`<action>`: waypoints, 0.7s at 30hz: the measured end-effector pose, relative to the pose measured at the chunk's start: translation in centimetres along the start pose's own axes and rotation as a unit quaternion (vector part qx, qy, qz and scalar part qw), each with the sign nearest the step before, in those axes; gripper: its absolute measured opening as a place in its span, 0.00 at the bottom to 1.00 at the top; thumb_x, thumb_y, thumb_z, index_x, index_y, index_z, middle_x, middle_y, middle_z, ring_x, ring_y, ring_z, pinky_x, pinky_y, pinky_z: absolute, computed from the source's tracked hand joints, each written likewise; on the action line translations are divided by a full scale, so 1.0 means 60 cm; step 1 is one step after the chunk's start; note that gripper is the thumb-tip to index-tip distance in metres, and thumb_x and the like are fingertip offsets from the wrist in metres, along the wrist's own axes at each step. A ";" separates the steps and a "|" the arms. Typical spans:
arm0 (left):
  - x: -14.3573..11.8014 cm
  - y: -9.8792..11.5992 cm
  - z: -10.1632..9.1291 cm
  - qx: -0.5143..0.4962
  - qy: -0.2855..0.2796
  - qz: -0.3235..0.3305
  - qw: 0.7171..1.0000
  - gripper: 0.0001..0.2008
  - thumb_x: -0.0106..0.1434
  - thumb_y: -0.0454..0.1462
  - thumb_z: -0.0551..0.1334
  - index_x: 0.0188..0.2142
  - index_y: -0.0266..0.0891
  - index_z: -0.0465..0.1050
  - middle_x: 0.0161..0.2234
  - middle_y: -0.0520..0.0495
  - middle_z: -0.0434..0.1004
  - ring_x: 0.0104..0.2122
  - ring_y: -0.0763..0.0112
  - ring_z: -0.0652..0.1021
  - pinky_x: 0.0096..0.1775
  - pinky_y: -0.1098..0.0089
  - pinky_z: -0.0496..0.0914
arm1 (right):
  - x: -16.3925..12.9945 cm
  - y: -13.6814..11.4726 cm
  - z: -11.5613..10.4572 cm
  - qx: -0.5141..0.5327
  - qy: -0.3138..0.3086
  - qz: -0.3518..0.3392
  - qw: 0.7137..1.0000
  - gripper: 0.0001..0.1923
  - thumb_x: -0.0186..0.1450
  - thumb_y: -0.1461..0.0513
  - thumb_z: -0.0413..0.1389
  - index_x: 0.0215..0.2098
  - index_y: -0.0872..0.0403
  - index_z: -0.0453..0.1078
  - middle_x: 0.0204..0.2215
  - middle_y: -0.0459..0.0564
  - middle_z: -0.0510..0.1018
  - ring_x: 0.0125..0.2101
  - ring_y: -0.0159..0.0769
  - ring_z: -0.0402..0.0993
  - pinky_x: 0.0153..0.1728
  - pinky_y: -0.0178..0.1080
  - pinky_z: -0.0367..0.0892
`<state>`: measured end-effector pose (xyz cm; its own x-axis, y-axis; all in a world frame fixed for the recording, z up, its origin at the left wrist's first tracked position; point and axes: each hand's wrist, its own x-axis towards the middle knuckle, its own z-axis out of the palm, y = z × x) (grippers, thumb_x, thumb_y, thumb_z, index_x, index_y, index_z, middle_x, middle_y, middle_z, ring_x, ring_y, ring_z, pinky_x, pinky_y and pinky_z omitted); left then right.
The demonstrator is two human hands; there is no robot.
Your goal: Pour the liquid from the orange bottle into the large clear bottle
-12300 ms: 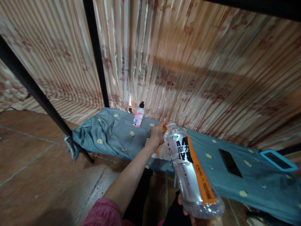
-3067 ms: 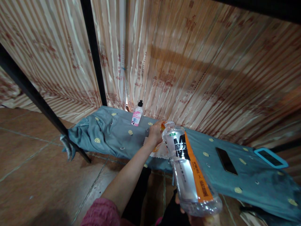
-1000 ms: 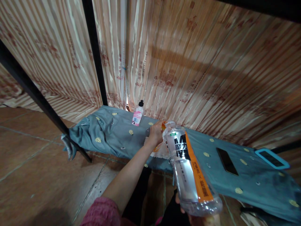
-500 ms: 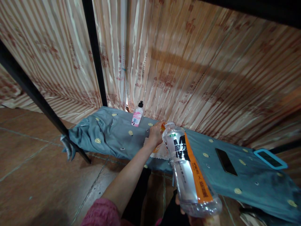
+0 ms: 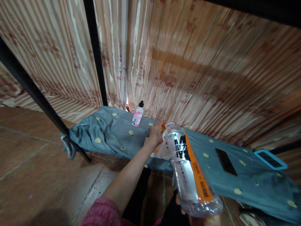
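Note:
A clear plastic drink bottle (image 5: 185,166) with a silver and orange label lies tilted in front of me. Its mouth points away over the bench, and no cap shows on it. My right hand (image 5: 203,221) is wrapped round the bottle's base from below; most of its fingers are hidden. Beside the bottle's mouth, my left hand (image 5: 155,134) is closed on a small glossy orange thing (image 5: 163,126), largely covered by the fingers and bottle. Under the left hand, a pale scalloped-edged sheet (image 5: 160,153) with some orange on it rests on the cloth, partly behind the bottle.
A blue-grey patterned cloth (image 5: 113,135) covers the long bench. On it stand a pump bottle (image 5: 137,116) with a pink label, a dark phone (image 5: 226,162) and a blue-framed tablet-like thing (image 5: 270,159). A black pole (image 5: 96,56) and a striped curtain (image 5: 169,78) rise behind.

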<state>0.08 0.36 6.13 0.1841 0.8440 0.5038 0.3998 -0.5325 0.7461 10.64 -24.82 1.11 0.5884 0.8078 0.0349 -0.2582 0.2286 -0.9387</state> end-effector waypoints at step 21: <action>-0.001 0.004 0.003 0.011 0.019 -0.004 1.000 0.12 0.60 0.41 0.60 0.41 0.36 0.74 0.39 0.42 0.79 0.40 0.62 0.77 0.44 0.64 0.71 | 0.003 -0.031 0.006 -0.075 0.010 -0.021 0.997 0.14 0.66 0.57 0.54 0.47 0.55 0.67 0.43 0.51 0.74 0.36 0.36 0.74 0.35 0.43 0.73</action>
<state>0.32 0.20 6.19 0.1472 0.8451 0.5139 0.4212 -0.5237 0.7405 10.98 -24.90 2.99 0.6123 0.7875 0.0699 -0.1157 0.1767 -0.9774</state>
